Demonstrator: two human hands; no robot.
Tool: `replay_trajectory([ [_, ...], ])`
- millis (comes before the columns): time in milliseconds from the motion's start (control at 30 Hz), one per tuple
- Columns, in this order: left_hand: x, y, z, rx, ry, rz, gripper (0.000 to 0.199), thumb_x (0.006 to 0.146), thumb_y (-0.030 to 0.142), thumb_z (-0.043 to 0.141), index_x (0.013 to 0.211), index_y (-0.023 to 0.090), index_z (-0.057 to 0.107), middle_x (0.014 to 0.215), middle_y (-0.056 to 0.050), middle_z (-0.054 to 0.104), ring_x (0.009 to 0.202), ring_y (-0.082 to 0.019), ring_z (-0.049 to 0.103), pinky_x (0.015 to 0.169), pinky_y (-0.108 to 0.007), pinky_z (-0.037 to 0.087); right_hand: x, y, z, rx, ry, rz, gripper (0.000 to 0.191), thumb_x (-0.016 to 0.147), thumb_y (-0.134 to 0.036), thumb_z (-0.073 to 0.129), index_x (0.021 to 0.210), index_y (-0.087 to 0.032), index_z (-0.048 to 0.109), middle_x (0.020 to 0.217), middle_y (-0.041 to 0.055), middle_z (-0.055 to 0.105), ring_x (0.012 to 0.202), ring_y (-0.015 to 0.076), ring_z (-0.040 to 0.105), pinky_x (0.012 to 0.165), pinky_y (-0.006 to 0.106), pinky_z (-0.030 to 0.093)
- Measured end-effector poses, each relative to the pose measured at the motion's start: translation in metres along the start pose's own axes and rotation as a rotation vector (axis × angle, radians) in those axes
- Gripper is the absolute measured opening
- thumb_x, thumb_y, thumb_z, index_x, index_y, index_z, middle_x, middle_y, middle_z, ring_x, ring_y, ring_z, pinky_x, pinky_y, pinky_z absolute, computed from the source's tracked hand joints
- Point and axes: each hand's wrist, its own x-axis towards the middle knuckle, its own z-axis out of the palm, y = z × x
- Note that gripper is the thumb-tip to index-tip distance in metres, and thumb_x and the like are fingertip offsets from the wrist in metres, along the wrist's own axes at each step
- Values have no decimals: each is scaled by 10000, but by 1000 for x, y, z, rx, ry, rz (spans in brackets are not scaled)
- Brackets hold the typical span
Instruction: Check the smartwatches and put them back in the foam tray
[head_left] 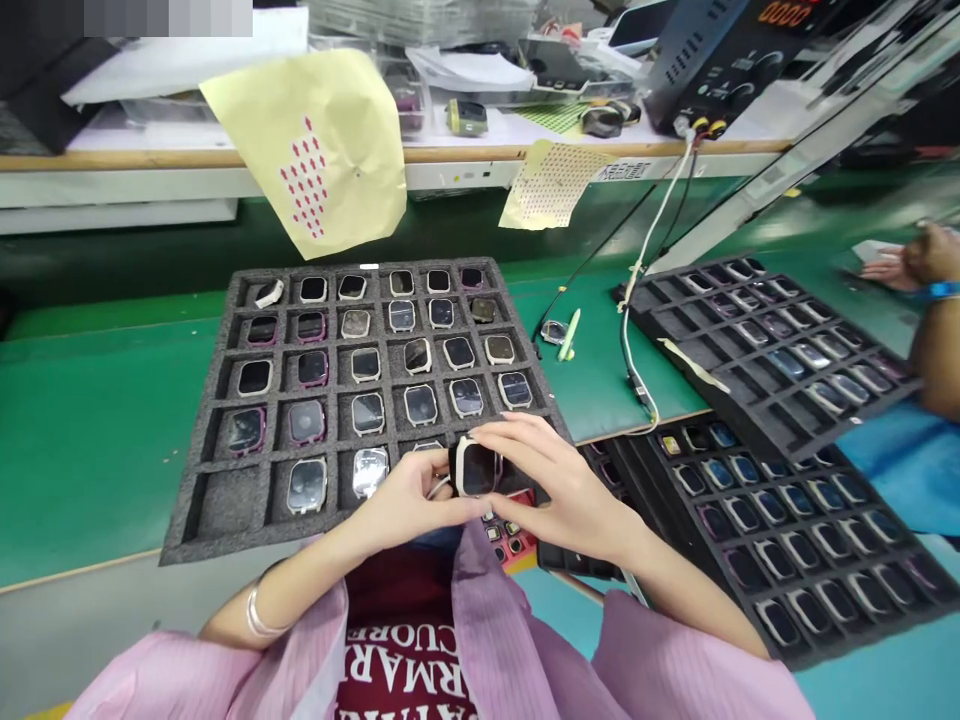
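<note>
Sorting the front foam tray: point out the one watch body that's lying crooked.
The white watch body in the far-left compartment of the tray's back row: it lies tilted, while the others sit flat, screen up.

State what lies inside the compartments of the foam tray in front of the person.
The foam tray holds smartwatch bodies, one per compartment; a few compartments are empty. Both hands cover the near right compartments.

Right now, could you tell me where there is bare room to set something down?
Bare green mat lies left of the foam tray; a narrower strip holds a pen and cables before the right trays. Both hands crowd the tray's front, around a watch.
</note>
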Motion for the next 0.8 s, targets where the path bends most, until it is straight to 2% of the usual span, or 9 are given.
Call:
replay_trajectory([
  [100, 0, -2, 0, 22, 6, 2, 360, 700, 390, 781, 910, 123, 662, 715, 8, 581, 584, -95, 450, 565, -233, 362, 3, 1, 1, -51, -73, 7, 399, 878, -192, 600, 1263, -181, 499, 1162, 111, 622, 1093, 252, 582, 1053, 525, 382],
  [267, 2, -4, 4, -22, 30, 42, 277, 808, 371, 675, 895, 114, 622, 800, -22, 584, 683, -123, 486, 624, -246, 375, 8, 1, 3, -90, -140, 27, 348, 904, -218, 559, 1249, -193, 523, 1133, 113, 629, 1077, 266, 598, 1041, 542, 402],
  [400, 1, -3, 3, -26, 78, 74, 261, 815, 361, 664, 773, 114, 591, 687, 12, 513, 636, -109, 434, 606, -238, 349, 8, -1, 10, -65, -75, 54, 360, 889, -235, 577, 1244, -189, 536, 1127, 125, 622, 1095, 290, 578, 964, 507, 480],
  [533, -1, -1, 2, -63, 81, 70, 287, 788, 392, 686, 791, 116, 609, 696, 5, 529, 648, -120, 452, 627, -245, 362, 4, -1, 16, 10, -22, 70, 400, 867, -227, 613, 1258, -201, 533, 1148, 116, 615, 1086, 277, 583, 921, 448, 516],
  [800, -4, -3, 0, -47, 54, 56, 313, 777, 421, 698, 773, 120, 609, 697, -3, 515, 654, -125, 447, 629, -250, 360, 0, -3, 20, 97, 20, 68, 436, 855, -214, 645, 1270, -211, 511, 1130, 104, 605, 1025, 250, 608, 865, 405, 538],
])
